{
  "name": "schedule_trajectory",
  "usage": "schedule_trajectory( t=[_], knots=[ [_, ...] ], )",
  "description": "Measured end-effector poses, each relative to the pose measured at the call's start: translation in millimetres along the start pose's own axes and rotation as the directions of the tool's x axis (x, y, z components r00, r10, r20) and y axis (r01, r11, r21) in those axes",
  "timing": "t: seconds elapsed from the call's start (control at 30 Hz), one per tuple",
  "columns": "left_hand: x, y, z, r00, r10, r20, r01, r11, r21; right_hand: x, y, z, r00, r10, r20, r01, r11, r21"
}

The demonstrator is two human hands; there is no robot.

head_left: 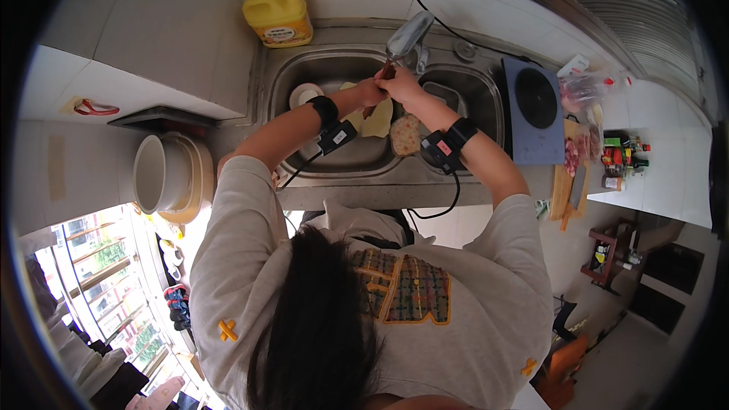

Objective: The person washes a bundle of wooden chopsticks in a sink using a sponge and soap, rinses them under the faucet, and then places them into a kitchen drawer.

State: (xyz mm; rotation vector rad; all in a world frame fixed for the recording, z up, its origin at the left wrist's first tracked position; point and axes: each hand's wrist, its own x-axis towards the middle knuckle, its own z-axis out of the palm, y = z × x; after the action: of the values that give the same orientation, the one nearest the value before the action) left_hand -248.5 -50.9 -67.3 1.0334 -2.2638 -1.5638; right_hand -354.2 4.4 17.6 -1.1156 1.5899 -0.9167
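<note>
Both my hands meet under the metal faucet, over the double steel sink. A slender reddish-brown thing, too small to name, runs between them. My left hand is closed around its lower part. Beside it, my right hand is closed at the upper part, its fingers partly hidden. Under the hands, a pale yellow sheet-like piece lies in the left basin, near a round white dish. A pinkish speckled block rests by the divider between the basins.
A yellow jug stands behind the sink at the left. To the right sit a flat cooktop, a wooden board with a knife, meat pieces and bottles. A white pot is at the left.
</note>
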Motion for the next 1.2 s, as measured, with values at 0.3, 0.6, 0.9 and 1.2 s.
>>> schedule_trajectory(
  t=[0.3, 0.6, 0.9, 1.2],
  knots=[
    [-6, 11, -1, 0.995, 0.028, 0.097, -0.032, 0.999, 0.037, -10, -5, -16, 0.99, -0.043, 0.137, 0.037, 0.998, 0.043],
    [-24, 76, -18, 0.96, -0.132, 0.248, 0.133, 0.991, 0.01, 0, -7, -17, 0.987, -0.142, -0.07, 0.098, 0.897, -0.431],
    [-11, 34, 1, 0.987, -0.153, -0.057, 0.079, 0.752, -0.655, -18, 1, 28, 0.987, 0.145, 0.069, -0.152, 0.7, 0.698],
    [-31, 94, 12, 0.912, -0.272, -0.307, -0.076, 0.625, -0.777, -11, 5, 41, 0.962, 0.273, 0.022, -0.091, 0.242, 0.966]
  ],
)
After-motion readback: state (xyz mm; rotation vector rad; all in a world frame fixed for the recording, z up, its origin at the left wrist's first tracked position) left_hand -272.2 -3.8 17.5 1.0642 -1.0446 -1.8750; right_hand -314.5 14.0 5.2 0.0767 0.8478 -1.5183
